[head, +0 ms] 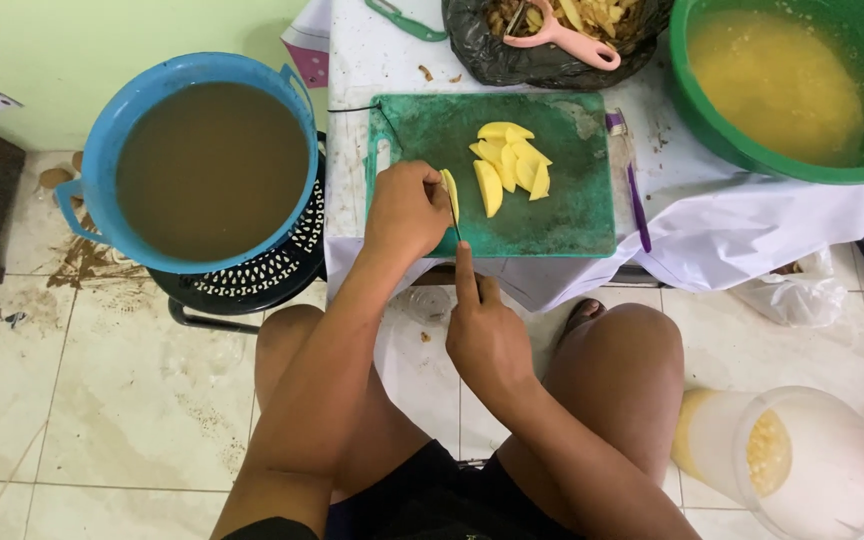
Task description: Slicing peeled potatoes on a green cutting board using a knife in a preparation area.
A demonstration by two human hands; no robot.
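Murky brown water fills the blue tub (207, 165) at far left, set on a black stool within easy reach. The left hand (407, 210) curls its fingers shut on a yellow potato piece (449, 193), pinning it on the green cutting board (562, 215). The right hand (485, 335) grips a knife (455, 222) — forefinger along its spine for control. Cut slices (510, 165) lie beyond; a green basin (742, 150) sits far right.
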